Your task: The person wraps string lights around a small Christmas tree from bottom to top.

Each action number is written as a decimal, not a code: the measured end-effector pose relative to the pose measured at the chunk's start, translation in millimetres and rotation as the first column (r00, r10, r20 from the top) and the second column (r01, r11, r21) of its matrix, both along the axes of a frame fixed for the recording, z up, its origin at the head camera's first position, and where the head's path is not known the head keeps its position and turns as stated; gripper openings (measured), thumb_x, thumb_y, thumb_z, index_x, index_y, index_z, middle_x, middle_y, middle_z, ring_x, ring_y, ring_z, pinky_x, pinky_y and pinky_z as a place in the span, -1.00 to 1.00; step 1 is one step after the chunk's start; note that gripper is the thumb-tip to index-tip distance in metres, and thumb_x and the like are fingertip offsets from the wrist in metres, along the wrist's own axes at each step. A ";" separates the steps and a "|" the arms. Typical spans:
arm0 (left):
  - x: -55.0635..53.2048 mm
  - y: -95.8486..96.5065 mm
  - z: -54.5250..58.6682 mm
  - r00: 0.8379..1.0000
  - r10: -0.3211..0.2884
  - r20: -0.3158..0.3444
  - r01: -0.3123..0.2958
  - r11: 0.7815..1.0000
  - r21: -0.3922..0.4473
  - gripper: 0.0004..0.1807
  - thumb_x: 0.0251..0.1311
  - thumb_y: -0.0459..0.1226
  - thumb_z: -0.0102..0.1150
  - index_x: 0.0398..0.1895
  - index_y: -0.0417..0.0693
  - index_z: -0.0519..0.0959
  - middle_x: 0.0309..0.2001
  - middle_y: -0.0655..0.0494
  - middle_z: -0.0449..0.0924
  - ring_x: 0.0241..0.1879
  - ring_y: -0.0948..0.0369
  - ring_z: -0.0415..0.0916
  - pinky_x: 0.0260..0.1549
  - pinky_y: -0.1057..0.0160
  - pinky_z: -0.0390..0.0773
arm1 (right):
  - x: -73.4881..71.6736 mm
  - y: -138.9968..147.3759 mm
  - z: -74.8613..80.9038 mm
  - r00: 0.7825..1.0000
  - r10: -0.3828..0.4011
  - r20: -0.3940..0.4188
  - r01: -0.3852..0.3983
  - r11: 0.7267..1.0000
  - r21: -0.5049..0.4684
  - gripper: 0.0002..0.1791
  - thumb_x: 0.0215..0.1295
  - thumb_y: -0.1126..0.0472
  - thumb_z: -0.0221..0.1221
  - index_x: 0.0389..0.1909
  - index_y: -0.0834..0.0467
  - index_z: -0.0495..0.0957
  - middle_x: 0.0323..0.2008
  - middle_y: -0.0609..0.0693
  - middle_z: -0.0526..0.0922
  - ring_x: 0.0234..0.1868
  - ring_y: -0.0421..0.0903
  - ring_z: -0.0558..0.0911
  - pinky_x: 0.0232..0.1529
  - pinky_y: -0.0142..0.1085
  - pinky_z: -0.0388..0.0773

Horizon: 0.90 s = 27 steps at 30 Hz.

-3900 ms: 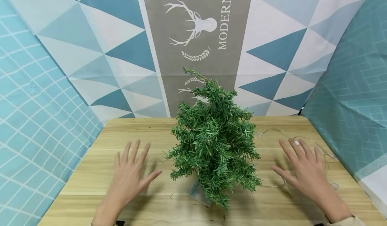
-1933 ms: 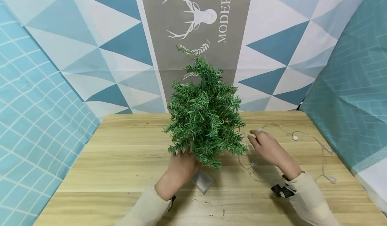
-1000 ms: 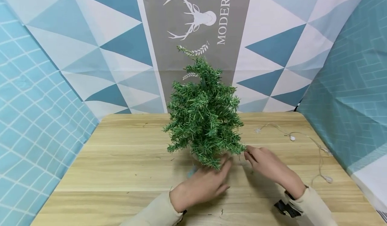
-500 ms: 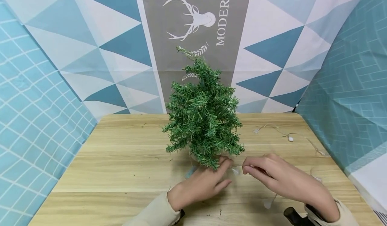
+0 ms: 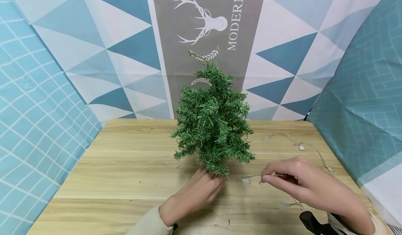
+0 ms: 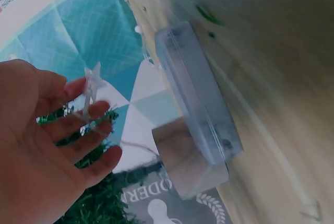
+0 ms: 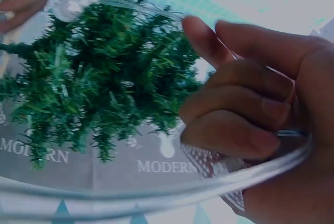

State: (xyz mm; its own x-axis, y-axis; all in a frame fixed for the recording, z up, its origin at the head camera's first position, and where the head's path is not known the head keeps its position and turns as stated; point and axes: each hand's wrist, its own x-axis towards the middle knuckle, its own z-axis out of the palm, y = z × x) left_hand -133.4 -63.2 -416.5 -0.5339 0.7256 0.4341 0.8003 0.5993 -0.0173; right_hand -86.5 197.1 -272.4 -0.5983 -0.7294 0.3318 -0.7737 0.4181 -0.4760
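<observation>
A small artificial Christmas tree [image 5: 215, 123] stands mid-table; the left wrist view shows its pale stump [image 6: 182, 156] on a translucent grey base [image 6: 198, 93]. My left hand [image 5: 196, 189] is low at the tree's front, partly under the branches. In the left wrist view, its fingers hold a clear star-shaped light [image 6: 93, 83] with a thin wire trailing toward the stump. My right hand [image 5: 301, 182], right of the tree, pinches the wire of a string of lights [image 7: 141, 9] between thumb and forefinger. A clear bulb [image 7: 70, 7] hangs on that wire, and a clear textured piece [image 7: 214, 169] shows by the curled fingers.
The rest of the light string [image 5: 301, 147] runs along the right side of the wooden table [image 5: 125, 179]. Green needle scraps lie about. Patterned cloth [image 5: 132, 53] hangs behind and at both sides. A black strap piece [image 5: 309, 221] is at the right wrist.
The tree has shifted slightly left and back since the first frame. Both hands came in from the sides; the right took the wire and drew back right, while the left moved around the tree's foot.
</observation>
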 end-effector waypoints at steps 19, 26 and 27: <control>8.3 -55.6 46.1 0.998 -0.059 0.006 0.058 0.998 0.028 -0.84 0.09 -0.21 0.12 -0.25 0.03 0.57 -0.12 0.15 0.57 0.01 0.17 0.41 0.11 0.13 0.34 | 10.0 -20.4 9.2 0.984 0.173 -0.044 -0.175 0.983 -0.055 -0.64 0.14 0.40 0.13 -0.18 -0.15 0.48 -0.51 -0.37 0.42 -0.58 -0.56 0.27 -0.53 -0.73 0.27; 0.5 -76.6 65.2 0.993 -0.045 0.108 0.024 0.981 0.192 -0.88 0.10 -0.28 0.12 -0.29 0.06 0.59 -0.08 0.20 0.50 -0.03 0.27 0.37 -0.03 0.27 0.44 | 6.7 -33.8 2.6 0.994 0.060 -0.094 -0.076 0.983 -0.169 -0.68 0.08 0.40 0.19 -0.38 -0.13 0.42 -0.64 -0.29 0.30 -0.62 -0.51 0.22 -0.65 -0.70 0.19; -0.9 -77.7 66.5 0.993 -0.041 0.111 0.016 0.977 0.214 -0.88 0.10 -0.29 0.12 -0.30 0.06 0.58 -0.11 0.22 0.50 -0.06 0.30 0.37 -0.06 0.31 0.45 | 5.4 -34.4 2.0 0.994 0.040 -0.099 -0.058 0.980 -0.189 -0.68 0.07 0.41 0.19 -0.38 -0.12 0.42 -0.63 -0.29 0.32 -0.63 -0.49 0.24 -0.66 -0.69 0.20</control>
State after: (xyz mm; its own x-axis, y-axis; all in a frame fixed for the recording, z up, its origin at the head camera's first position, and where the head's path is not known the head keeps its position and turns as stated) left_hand -134.3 -140.9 -350.1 -0.5693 0.6394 0.5168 0.8065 0.5563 0.2002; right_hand -81.1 162.7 -270.3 -0.5225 -0.6746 0.5215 -0.8364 0.2868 -0.4671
